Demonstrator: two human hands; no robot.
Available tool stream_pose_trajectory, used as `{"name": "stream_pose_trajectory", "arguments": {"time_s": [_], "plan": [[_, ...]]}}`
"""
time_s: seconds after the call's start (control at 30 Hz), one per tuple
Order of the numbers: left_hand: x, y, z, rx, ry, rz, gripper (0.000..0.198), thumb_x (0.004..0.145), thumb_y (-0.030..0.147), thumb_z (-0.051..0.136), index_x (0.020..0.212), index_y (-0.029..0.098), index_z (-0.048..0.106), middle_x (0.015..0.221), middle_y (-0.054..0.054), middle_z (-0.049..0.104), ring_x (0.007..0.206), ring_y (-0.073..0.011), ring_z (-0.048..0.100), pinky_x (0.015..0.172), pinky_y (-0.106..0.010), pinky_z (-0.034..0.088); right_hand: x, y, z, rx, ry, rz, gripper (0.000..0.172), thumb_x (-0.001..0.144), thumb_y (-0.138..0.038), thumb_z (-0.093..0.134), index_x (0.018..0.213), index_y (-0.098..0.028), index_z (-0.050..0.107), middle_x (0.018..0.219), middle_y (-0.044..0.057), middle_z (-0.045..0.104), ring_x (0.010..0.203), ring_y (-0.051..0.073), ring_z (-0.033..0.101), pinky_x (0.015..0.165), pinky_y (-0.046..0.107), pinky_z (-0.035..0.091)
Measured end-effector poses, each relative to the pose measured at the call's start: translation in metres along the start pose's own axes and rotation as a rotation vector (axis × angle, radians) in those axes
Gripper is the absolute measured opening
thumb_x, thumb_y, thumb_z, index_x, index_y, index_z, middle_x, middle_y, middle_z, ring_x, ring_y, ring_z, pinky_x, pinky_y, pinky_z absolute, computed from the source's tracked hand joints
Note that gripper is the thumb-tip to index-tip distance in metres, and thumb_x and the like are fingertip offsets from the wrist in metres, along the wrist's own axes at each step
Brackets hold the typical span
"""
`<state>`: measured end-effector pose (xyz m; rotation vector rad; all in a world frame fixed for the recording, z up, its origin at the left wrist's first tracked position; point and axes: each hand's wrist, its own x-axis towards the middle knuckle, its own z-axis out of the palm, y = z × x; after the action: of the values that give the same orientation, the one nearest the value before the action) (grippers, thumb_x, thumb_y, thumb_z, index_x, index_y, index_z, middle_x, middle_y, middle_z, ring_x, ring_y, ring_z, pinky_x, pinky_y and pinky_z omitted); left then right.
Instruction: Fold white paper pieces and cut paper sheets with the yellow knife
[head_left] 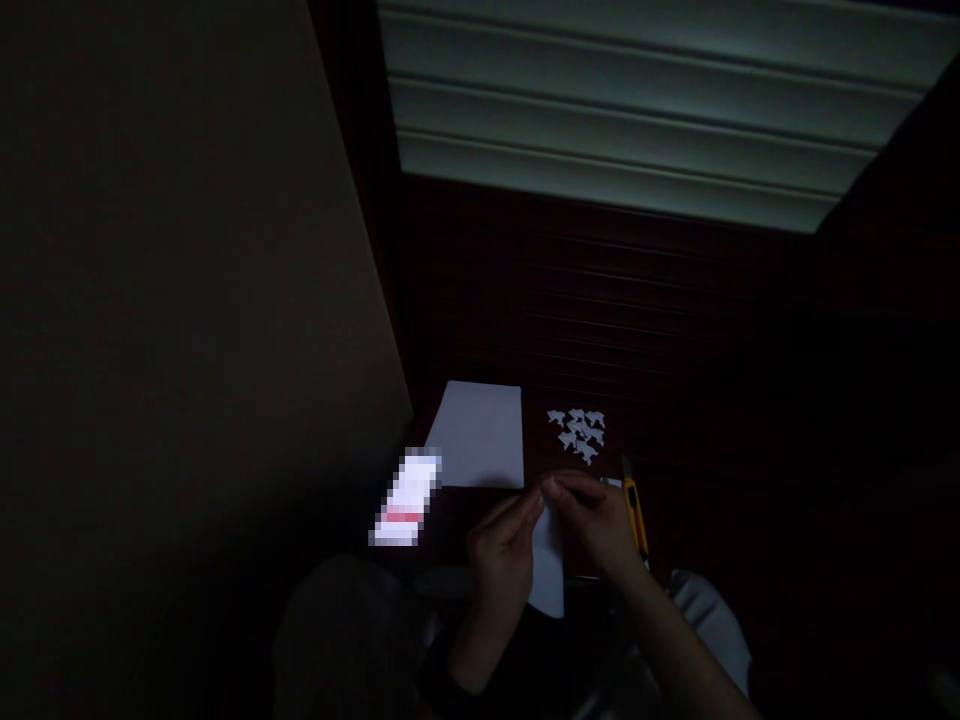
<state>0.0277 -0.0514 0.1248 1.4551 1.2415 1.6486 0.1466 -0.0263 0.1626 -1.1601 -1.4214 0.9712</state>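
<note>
In dim light, my left hand [504, 548] and my right hand [598, 520] meet fingertip to fingertip above the near part of a small dark table. Both are pinched on the top end of a white paper strip [548, 565], which hangs down between them. Beyond my hands lie several small white cut paper shapes [581, 432] in a loose cluster. A larger white paper sheet [480, 435] rests flat to their left. To the right of my right hand is a yellow utility knife [635, 515], its tip pointing away from me.
A lit phone screen [407, 498], blurred out, is at the table's left side. My knees show at both sides below. A plain wall [187, 250] stands at the left, and pale slats [615, 110] over dark louvres rise behind the table.
</note>
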Motion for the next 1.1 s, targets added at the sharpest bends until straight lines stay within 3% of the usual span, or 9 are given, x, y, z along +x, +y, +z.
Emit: {"name": "stream_pose_trajectory", "arguments": {"time_s": [0.1, 0.37, 0.7, 1.1], "plan": [[-0.003, 0.000, 0.001, -0.004, -0.015, 0.003, 0.024, 0.079, 0.017, 0.056, 0.099, 0.024, 0.066, 0.097, -0.003, 0.068, 0.088, -0.0172, 0.063, 0.080, -0.028, 0.052, 0.006, -0.004, -0.004, 0.019, -0.017, 0.031, 0.015, 0.070, -0.032, 0.066, 0.076, -0.019, 0.070, 0.081, 0.005, 0.069, 0.078, 0.020, 0.063, 0.073, 0.030, 0.049], [-0.003, 0.003, -0.001, 0.015, -0.001, -0.051, 0.022, 0.076, 0.020, 0.061, 0.096, 0.023, 0.068, 0.096, -0.003, 0.069, 0.087, -0.0182, 0.064, 0.080, -0.030, 0.052, 0.004, -0.012, -0.007, 0.040, -0.015, 0.123, 0.014, 0.067, -0.031, 0.069, 0.072, -0.018, 0.069, 0.075, 0.004, 0.070, 0.072, 0.017, 0.063, 0.067, 0.026, 0.048], [-0.002, 0.010, -0.005, 0.029, 0.022, -0.144, 0.018, 0.072, 0.024, 0.064, 0.088, 0.022, 0.070, 0.088, -0.003, 0.071, 0.081, -0.0202, 0.066, 0.076, -0.031, 0.054, 0.007, -0.017, -0.009, 0.024, -0.055, 0.133, 0.023, 0.063, -0.037, 0.071, 0.070, -0.015, 0.069, 0.071, 0.006, 0.069, 0.066, 0.019, 0.063, 0.062, 0.028, 0.049], [-0.003, 0.007, -0.006, 0.012, 0.025, -0.244, 0.016, 0.069, 0.027, 0.067, 0.082, 0.019, 0.071, 0.082, -0.004, 0.072, 0.076, -0.0201, 0.067, 0.070, -0.028, 0.055, 0.007, -0.020, -0.012, 0.081, -0.132, 0.084, 0.018, 0.063, -0.033, 0.070, 0.068, -0.016, 0.070, 0.073, 0.007, 0.069, 0.070, 0.019, 0.063, 0.065, 0.029, 0.050]]}}
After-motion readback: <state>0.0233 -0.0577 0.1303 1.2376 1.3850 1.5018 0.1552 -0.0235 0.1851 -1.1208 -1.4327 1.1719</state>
